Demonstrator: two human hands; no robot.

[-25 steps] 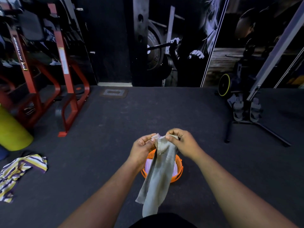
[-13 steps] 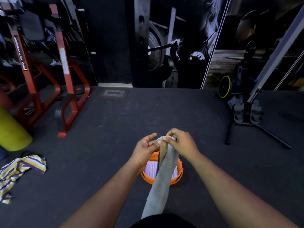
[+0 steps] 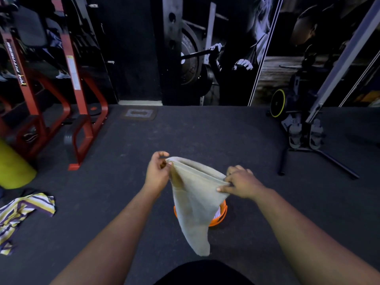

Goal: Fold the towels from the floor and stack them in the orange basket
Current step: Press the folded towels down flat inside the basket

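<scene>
A beige towel (image 3: 195, 204) hangs in the air between my hands, above the orange basket (image 3: 222, 218) on the dark floor. My left hand (image 3: 159, 171) pinches the towel's upper left corner. My right hand (image 3: 239, 183) pinches the upper right corner, so the top edge is stretched between them. The towel drapes down to a point and hides most of the basket; a bit of striped cloth shows inside the basket. A striped purple, yellow and white towel (image 3: 22, 214) lies crumpled on the floor at the far left.
A red gym machine frame (image 3: 82, 112) stands at the left, with a yellow-green padded cylinder (image 3: 12, 165) beside it. A black stand with long legs (image 3: 316, 149) is at the right. Dark rubber floor (image 3: 205, 136) stretches ahead to the wall mural.
My hands have moved apart, spreading the towel's top edge from a bunched strip into a wide hanging sheet. The towel now covers more of the basket.
</scene>
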